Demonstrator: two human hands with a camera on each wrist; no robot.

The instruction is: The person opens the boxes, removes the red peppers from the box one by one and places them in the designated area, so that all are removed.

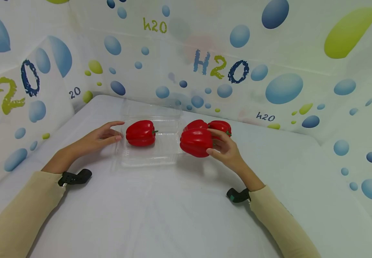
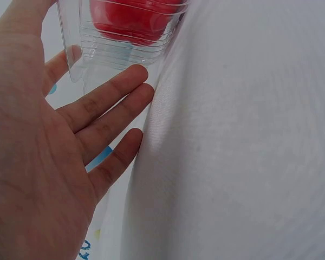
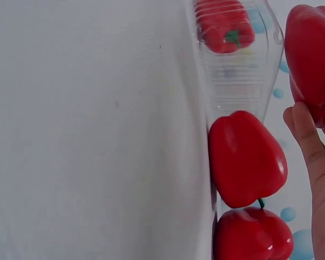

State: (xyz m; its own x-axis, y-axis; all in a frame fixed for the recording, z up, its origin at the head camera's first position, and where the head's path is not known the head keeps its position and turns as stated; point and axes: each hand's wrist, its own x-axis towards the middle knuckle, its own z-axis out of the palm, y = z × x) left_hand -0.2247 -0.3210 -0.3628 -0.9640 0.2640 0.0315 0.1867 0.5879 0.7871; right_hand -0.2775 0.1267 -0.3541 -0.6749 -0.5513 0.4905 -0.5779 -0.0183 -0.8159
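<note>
A red bell pepper [image 1: 195,143] is gripped in my right hand [image 1: 228,151], held up off the table beside the right end of a clear plastic container [image 1: 167,145]. Inside the container, toward its left end, lies another red bell pepper [image 1: 140,133] with its green stem pointing right. My left hand [image 1: 98,138] is at the container's left end, fingers loosely extended, thumb and fingertips right at its wall. Two more red bell peppers, one [image 3: 246,160] nearer the container and one [image 3: 253,235] farther off, lie on the table behind the held pepper.
The container's clear lid [image 1: 151,107] stands open at the back. A white cloth [image 1: 160,208] covers the table. Behind it hangs a white curtain [image 1: 186,36] with blue and green drops and lettering. A black camera is strapped to each wrist.
</note>
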